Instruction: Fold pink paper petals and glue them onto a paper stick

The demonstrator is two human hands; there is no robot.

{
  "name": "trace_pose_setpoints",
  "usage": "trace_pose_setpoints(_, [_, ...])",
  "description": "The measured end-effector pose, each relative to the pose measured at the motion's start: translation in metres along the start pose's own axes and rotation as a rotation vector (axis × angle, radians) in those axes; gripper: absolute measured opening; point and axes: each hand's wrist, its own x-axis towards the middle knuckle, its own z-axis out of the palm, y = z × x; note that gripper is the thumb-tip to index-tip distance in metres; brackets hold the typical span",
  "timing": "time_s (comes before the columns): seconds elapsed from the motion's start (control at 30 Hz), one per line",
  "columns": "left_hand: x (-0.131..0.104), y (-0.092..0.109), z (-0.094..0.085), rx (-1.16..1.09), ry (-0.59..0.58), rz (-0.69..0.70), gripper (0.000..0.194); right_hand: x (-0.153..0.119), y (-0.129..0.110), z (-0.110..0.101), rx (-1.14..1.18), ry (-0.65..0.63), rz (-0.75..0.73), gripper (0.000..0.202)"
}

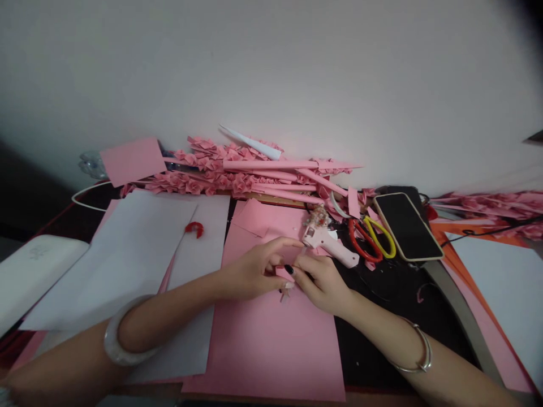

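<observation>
Between my two hands is a small folded piece of pink paper (283, 273), held above a large pink sheet (275, 345). My left hand (250, 270) pinches its left side with thumb and fingers, the index finger stretched out over the top. On the other side, my right hand (318, 280) grips the piece between thumb and bent fingers, partly hiding it. Just beyond the right hand lies a pink hot glue gun (328, 243), its nozzle end close to my left fingertip. A small dark pointed bit shows under the fingers; I cannot make out what it is.
Red-handled scissors (363, 240), a yellow handle (380, 237) and a phone (408, 226) lie right of the glue gun. White sheets (114, 254) with a red object (194, 228) cover the left. Pink paper flower stems (254, 175) are piled along the wall.
</observation>
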Motion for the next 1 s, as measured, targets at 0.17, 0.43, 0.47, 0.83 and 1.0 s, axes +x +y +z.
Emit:
trace_pose_setpoints(0.17, [0.0018,-0.0020,-0.0026,0.006,0.086,0.000,0.047,0.0011,0.0023,-0.0008,0.034,0.027,0.030,0.027])
trace_pose_setpoints(0.43, [0.0041,-0.0041,-0.0007,-0.036,0.101,-0.016,0.034,0.0035,0.0022,-0.0032,0.120,0.019,0.090,0.031])
trace_pose_setpoints(0.47, [0.0039,-0.0040,-0.0008,0.000,0.120,-0.031,0.033,0.0036,0.0015,-0.0035,0.132,0.014,0.092,0.032])
trace_pose_setpoints(0.83, [0.0048,-0.0063,-0.0024,0.059,0.193,-0.039,0.018,0.0021,0.0017,-0.0023,0.086,0.047,0.125,0.024])
trace_pose_setpoints(1.0, [0.0041,-0.0054,-0.0019,0.034,0.193,-0.048,0.021,0.0020,0.0021,-0.0029,0.060,0.048,0.105,0.026])
